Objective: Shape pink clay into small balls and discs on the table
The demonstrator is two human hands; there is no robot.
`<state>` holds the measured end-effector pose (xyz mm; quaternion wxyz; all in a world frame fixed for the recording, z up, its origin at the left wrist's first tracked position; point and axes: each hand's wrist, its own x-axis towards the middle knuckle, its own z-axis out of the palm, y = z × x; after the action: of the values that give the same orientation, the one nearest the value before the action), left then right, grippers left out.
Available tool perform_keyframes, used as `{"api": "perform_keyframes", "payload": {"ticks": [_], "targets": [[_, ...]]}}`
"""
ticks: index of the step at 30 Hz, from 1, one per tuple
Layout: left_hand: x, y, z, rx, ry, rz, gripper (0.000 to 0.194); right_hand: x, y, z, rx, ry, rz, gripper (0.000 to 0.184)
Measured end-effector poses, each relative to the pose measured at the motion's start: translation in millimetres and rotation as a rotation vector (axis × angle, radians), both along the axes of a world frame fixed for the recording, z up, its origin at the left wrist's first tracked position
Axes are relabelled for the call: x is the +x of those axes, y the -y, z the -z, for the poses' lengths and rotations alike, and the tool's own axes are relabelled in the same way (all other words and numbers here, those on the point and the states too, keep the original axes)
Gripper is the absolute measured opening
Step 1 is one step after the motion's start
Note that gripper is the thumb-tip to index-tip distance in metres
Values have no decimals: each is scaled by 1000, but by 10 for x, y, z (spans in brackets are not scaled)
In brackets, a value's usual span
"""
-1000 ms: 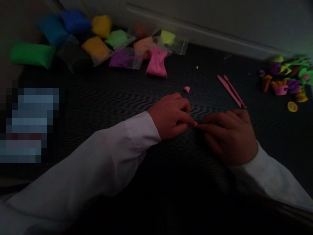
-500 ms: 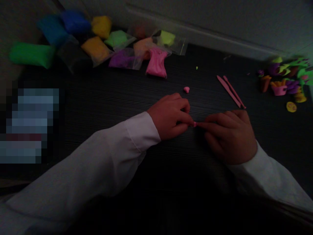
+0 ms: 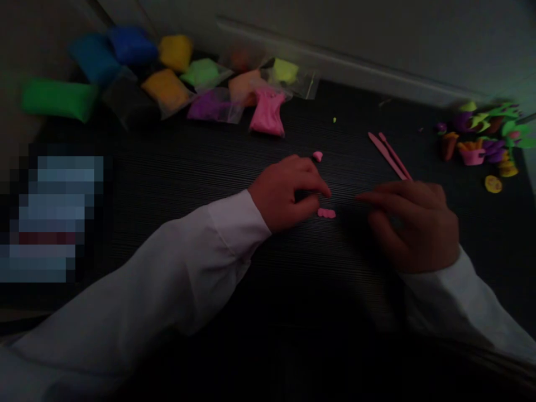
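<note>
A short wavy strip of pink clay (image 3: 326, 213) lies on the dark tabletop. Just left of it is my left hand (image 3: 288, 192), thumb and forefinger apart with a gap between them and nothing held. The thumb tip is close to the strip's left end; I cannot tell if they touch. My right hand (image 3: 414, 220) hovers to the right, away from the strip, its forefinger stretched out and its thumb apart, holding nothing. A small pink clay lump (image 3: 317, 156) sits beyond my left hand. Two pink modelling tools, a knife (image 3: 387, 156) and a thin stick (image 3: 396, 155), lie beyond my right hand, which hides their near ends.
Bags of coloured clay line the back left, among them a pink bag (image 3: 268, 113) and a green one (image 3: 59, 99). Several small clay models, including a pink cup of fries (image 3: 472, 152), stand at the right. A blurred-out bright rectangle (image 3: 58, 218) is at left.
Both hands have let go of the pink clay strip. My right hand has moved right and my left hand slightly left, so the whole strip now shows. The view has shifted slightly.
</note>
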<state>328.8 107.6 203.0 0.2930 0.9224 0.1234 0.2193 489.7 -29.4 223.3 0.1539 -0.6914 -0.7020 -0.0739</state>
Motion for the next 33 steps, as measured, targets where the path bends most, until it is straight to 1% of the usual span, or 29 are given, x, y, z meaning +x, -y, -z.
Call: {"api": "perform_keyframes", "payload": {"ticks": [4, 6, 8, 9, 11, 13, 14, 15, 17, 19, 20, 22, 25, 29, 33], "targets": [[5, -47, 30, 5, 70, -177, 18, 143, -22, -32, 191, -89, 160, 21], [4, -77, 45, 18, 81, -247, 18, 237, -40, -43, 311, -102, 220, 20], [1, -101, 51, 30, 72, -285, 17, 341, -52, -51, 344, -115, 281, 21], [-1, -110, 53, 35, 64, -289, 18, 392, -54, -53, 366, -115, 337, 21], [-3, -120, 59, 40, 37, -273, 18, 485, -49, -58, 265, -190, 376, 22], [-3, -124, 69, 33, 23, -263, 18, 554, -31, -62, 152, -259, 458, 22], [-2, -125, 76, 30, 12, -260, 18, 579, -17, -64, 54, -271, 466, 23], [-1, -126, 83, 28, 12, -272, 18, 596, 0, -67, -35, -283, 448, 24], [2, -129, 94, 12, -3, -276, 17, 615, 37, -70, -199, -334, 356, 24], [3, -134, 99, 3, -17, -281, 18, 619, 68, -63, -319, -385, 251, 23], [3, -136, 98, 2, -27, -286, 18, 618, 78, -54, -355, -398, 208, 24], [4, -139, 96, -4, -43, -292, 18, 617, 82, -20, -376, -391, 137, 25], [5, -139, 97, -11, -46, -296, 18, 626, 59, 56, -361, -343, 48, 24], [1, -141, 113, -7, -42, -284, 18, 640, 35, 138, -329, -302, 27, 21], [2, -143, 119, -1, -44, -285, 19, 623, 37, 135, -303, -268, 26, 20]]}}
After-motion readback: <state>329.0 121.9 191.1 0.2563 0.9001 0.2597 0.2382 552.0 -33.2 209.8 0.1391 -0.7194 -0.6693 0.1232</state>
